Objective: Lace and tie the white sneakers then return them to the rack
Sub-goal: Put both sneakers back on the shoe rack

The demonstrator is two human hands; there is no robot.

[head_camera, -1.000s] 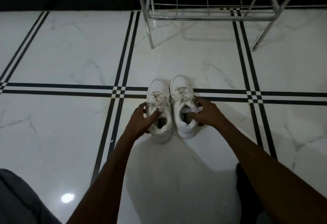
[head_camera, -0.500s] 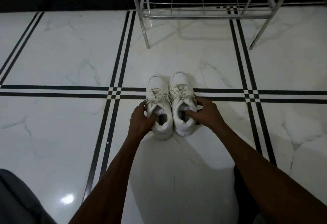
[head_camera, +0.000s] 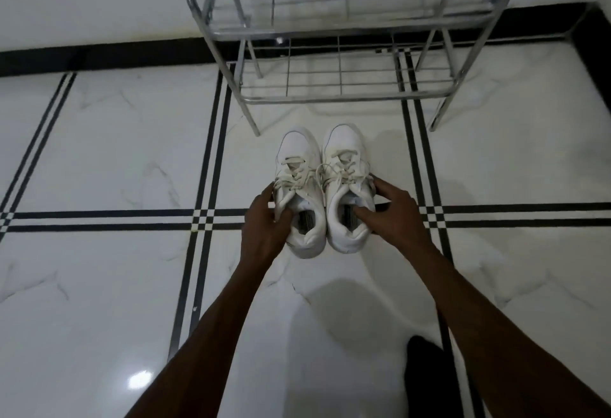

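Note:
Two white sneakers sit side by side with toes pointing away from me, laced and with bows tied. My left hand point(head_camera: 264, 222) grips the collar of the left sneaker point(head_camera: 297, 153), thumb inside the opening. My right hand point(head_camera: 391, 211) grips the right sneaker point(head_camera: 342, 143) the same way, fingers inside its opening. The pair is just in front of the chrome wire shoe rack point(head_camera: 344, 97), whose lower shelf is bare. I cannot tell whether the soles touch the floor.
White marble floor point(head_camera: 115, 153) with black inlay lines. The rack stands against a white wall with a black skirting strip point(head_camera: 99, 54). A dark shape point(head_camera: 426, 378), probably my foot or leg, is at the lower right.
Both hands have carried the pair of sneakers forward towards the rack, and my view has moved closer, so the rack now fills more of the top.

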